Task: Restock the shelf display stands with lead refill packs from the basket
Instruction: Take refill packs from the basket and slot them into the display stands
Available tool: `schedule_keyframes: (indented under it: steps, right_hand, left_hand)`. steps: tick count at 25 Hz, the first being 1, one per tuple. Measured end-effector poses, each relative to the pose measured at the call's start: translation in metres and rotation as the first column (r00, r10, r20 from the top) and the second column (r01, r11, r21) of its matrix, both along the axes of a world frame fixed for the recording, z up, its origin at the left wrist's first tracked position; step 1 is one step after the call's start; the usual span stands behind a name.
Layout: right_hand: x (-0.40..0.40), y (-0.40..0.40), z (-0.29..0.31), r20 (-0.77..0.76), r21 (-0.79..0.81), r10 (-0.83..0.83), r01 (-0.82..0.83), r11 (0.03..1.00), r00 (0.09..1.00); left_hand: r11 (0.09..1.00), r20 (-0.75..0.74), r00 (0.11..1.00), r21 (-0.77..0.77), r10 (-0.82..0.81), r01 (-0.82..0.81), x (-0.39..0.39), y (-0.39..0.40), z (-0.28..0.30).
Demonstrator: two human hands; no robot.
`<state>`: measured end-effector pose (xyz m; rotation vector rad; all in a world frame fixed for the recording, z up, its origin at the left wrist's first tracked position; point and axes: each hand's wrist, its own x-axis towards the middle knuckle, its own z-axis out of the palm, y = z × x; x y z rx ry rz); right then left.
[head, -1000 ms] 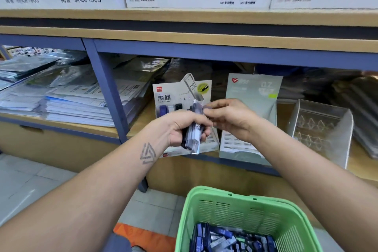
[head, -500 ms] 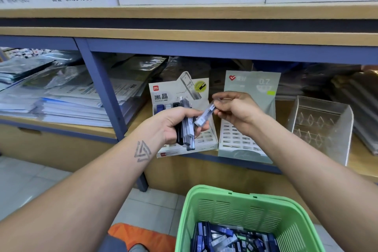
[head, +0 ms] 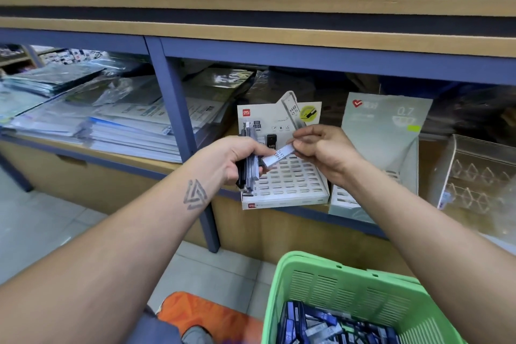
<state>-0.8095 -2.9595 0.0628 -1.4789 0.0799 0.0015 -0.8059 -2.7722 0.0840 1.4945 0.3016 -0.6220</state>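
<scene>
While left hand point(head: 234, 159) grips bundle, right hand point(head: 324, 148) pinches slim translucent pack point(head: 277, 155).

The basket point(head: 335, 290) is glossy green plastic with slotted walls. The lead refill packs point(head: 321, 328) in it look like smooth, shiny plastic, clear and dark blue. The white display stand point(head: 293, 190) seems matt card or plastic. The clear rack point(head: 480, 173) is glossy acrylic. The shelf edge point(head: 279, 36) is pale matt wood, its frame point(head: 178, 126) painted blue. Stacked sheets point(head: 111, 126) lie in shiny plastic film.
</scene>
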Motion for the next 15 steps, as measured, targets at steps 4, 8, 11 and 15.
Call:
schedule_keyframes:
  steps: [4,8,11,15]
  right_hand:
    - [0.005,0.007,-0.002,0.059,-0.042,-0.014,0.016,0.999,0.998]
    - [0.006,0.008,-0.006,0.016,-0.074,0.009,-0.008,0.997,1.0]
    - [0.001,0.007,-0.006,0.029,-0.412,0.191,-0.163,0.896,0.981]
    - [-0.002,0.026,0.001,0.023,-0.576,0.393,-0.309,0.757,0.919]
  left_hand:
    - [0.999,-0.002,1.0,0.019,-0.03,0.03,0.005,0.011,-0.004]
    - [0.997,0.061,0.995,-0.017,0.079,-0.078,0.014,0.022,-0.006]
    - [0.991,0.14,0.981,0.017,0.131,-0.135,0.021,0.025,-0.007]
    - [0.994,0.179,0.982,0.068,0.067,-0.08,0.019,0.022,-0.011]
